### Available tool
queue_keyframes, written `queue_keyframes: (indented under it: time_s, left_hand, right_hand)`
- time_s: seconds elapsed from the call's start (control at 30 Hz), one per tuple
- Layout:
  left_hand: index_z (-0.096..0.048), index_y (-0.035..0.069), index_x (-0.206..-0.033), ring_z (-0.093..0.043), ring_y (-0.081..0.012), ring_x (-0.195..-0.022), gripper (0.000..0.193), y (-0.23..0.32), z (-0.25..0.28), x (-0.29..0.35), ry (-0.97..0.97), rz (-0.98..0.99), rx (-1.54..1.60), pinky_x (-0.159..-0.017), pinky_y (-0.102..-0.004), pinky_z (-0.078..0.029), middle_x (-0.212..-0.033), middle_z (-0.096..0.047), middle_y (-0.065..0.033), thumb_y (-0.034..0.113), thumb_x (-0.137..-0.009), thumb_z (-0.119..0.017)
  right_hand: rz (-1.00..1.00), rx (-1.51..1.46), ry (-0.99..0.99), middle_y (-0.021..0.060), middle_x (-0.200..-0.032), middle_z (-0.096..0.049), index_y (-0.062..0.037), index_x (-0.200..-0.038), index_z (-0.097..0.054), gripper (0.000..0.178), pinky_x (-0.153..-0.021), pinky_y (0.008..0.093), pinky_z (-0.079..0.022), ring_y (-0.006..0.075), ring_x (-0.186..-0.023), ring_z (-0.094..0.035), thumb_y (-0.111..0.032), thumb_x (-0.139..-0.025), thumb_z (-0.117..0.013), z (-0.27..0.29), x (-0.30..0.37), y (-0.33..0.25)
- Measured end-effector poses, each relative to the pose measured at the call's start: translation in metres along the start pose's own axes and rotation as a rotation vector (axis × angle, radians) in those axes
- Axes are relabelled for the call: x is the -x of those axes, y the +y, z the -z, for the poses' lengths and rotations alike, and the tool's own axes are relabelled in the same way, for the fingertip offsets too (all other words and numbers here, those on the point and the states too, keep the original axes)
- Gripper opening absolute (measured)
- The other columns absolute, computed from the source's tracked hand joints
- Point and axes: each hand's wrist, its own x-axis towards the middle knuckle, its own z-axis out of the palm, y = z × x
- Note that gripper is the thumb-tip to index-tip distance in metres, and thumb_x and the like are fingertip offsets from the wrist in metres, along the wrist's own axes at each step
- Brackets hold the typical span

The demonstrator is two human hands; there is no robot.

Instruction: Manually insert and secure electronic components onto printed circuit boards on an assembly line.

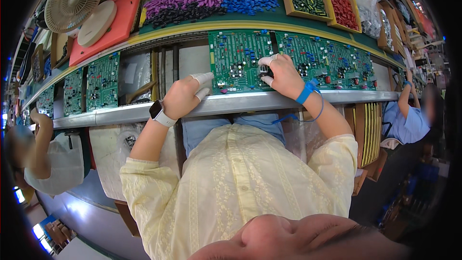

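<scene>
1. Picture a green circuit board (240, 50) lying flat, face up, directly in front of the wearer, between a silver metal rail (231, 100) on the near side and a yellow strip (192, 27) on the far side. Note a neighbouring board (308, 45) just beside, to the right.
2. Find the left hand (182, 97) at the near-left corner, with white-covered fingers (205, 78) slightly parted and touching the left edge. Cannot tell whether gripping or merely resting.
3. Find the right hand (285, 77) over the board's right part, thumb and forefinger seemingly pinched around a small dark component (265, 72) (partly hidden by the grasp). Cannot tell whether lifted or seated.
4. Expect the board to feel light, thin and stiff, yet fragile because of the many upright parts; perhaps a little slippery at the edges. Best held by opposite edges or corners, away from crowded areas. Expect the component to be light and hard; best pinched by the sides.
5. Imagine the board squared to the rail, with rows of parts running away from the wearer. Looks nearly as wide as deep, so without a clear long axis. Cannot tell the component's direction.
</scene>
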Motion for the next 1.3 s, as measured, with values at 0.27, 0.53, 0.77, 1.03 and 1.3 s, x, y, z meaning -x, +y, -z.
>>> queue_keyframes:
  time_s: [0.27,0.53,0.77,1.03,1.3]
  left_hand:
    - [-0.059,0.005,-0.110,-0.059,-0.0332,-0.089,0.034,-0.022,0.026,0.029,0.165,0.051,-0.033,-0.078,-0.0371,-0.048,-0.099,-0.062,-0.0171,0.012,-0.077,-0.062]
    - [-0.057,0.002,-0.112,-0.056,-0.0356,-0.101,0.034,-0.169,0.151,0.132,0.634,0.560,-0.580,-0.087,-0.0381,-0.044,-0.106,-0.060,-0.0199,0.020,-0.084,-0.055]
    - [-0.044,0.005,-0.126,-0.045,-0.0403,-0.114,0.053,-0.233,0.175,0.178,0.655,1.139,-0.398,-0.095,-0.0416,-0.036,-0.122,-0.050,-0.0234,0.041,-0.088,-0.043]
    - [-0.044,0.004,-0.126,-0.046,-0.0401,-0.113,0.054,-0.218,0.167,0.161,0.614,1.055,-0.362,-0.093,-0.0408,-0.038,-0.120,-0.052,-0.0239,0.043,-0.089,-0.044]
    - [-0.046,0.003,-0.126,-0.061,-0.0255,-0.088,0.048,-0.180,0.126,0.135,0.506,0.908,-0.217,-0.076,-0.0348,-0.047,-0.109,-0.058,-0.0175,0.036,-0.090,-0.046]
  right_hand:
    - [0.041,0.028,0.003,0.0105,-0.091,-0.056,-0.0109,-0.103,-0.054,0.038,-0.087,0.0420,-0.035,0.0312,-0.094,-0.051,-0.010,-0.067,-0.068,0.002,0.006,0.009]
    - [0.290,0.031,0.017,0.0080,-0.096,-0.058,-0.0094,-0.097,-0.057,0.030,-0.087,0.0403,-0.037,0.0267,-0.095,-0.052,-0.010,-0.068,-0.064,0.028,-0.015,-0.052]
    - [0.614,0.014,-0.113,0.0100,-0.086,-0.060,-0.0054,-0.087,-0.058,0.024,-0.086,0.0392,-0.038,0.0253,-0.089,-0.055,-0.028,-0.078,-0.059,-0.059,-0.058,-0.102]
    - [0.448,0.121,-0.221,0.0105,-0.068,-0.060,-0.0050,-0.081,-0.059,0.032,-0.095,0.0461,-0.035,0.0281,-0.077,-0.058,-0.037,-0.079,-0.057,-0.061,-0.042,-0.083]
    - [0.432,0.079,-0.232,0.0092,-0.069,-0.059,-0.0060,-0.081,-0.058,0.029,-0.087,0.0403,-0.037,0.0268,-0.076,-0.057,-0.034,-0.080,-0.057,-0.051,-0.033,-0.073]
